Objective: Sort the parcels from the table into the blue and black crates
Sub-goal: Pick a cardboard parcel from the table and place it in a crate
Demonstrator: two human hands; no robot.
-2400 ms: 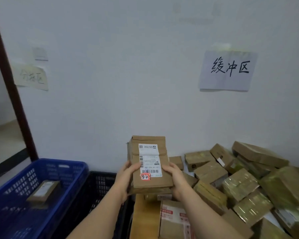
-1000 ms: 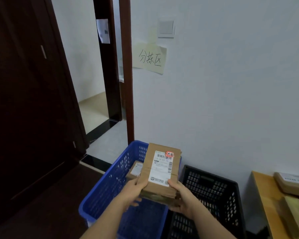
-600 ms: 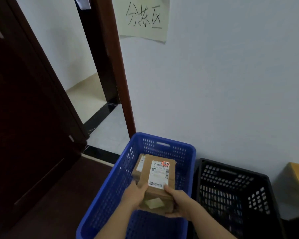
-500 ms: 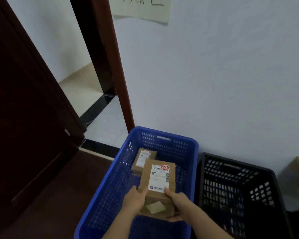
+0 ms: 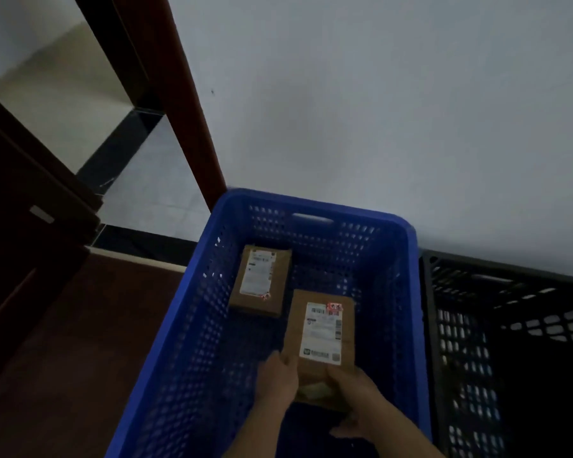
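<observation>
Wall [image 5: 377,94]: plain, pale, behind both crates; brown door frame [image 5: 179,110] at its left end.

Blue crate [image 5: 411,276]: perforated plastic, on the floor against the wall, next to the door frame. Holds two parcels.

Black crate [image 5: 444,325]: perforated plastic, just beside the blue crate's right wall, its right part cut off by the picture edge. No parcel shows in the visible part; the interior is dark.

Held parcel [image 5: 321,335]: brown cardboard, white shipping label up with a red sticker at the label's top right corner. It is inside the blue crate, toward the right wall and near end, tilted slightly; whether it touches the bottom cannot be told.

Resting parcel [image 5: 260,280]: brown cardboard, white label up, flat on the crate bottom toward the far left corner, just beside the held parcel's far left corner.

Left hand [image 5: 278,378]: grasps the held parcel's near left edge.

Right hand [image 5: 354,391]: grasps its near right corner from the side and underneath.

Progress, as judged: one parcel sorted, a second about to be let go; the black crate awaits its share, and the table is out of view.
</observation>
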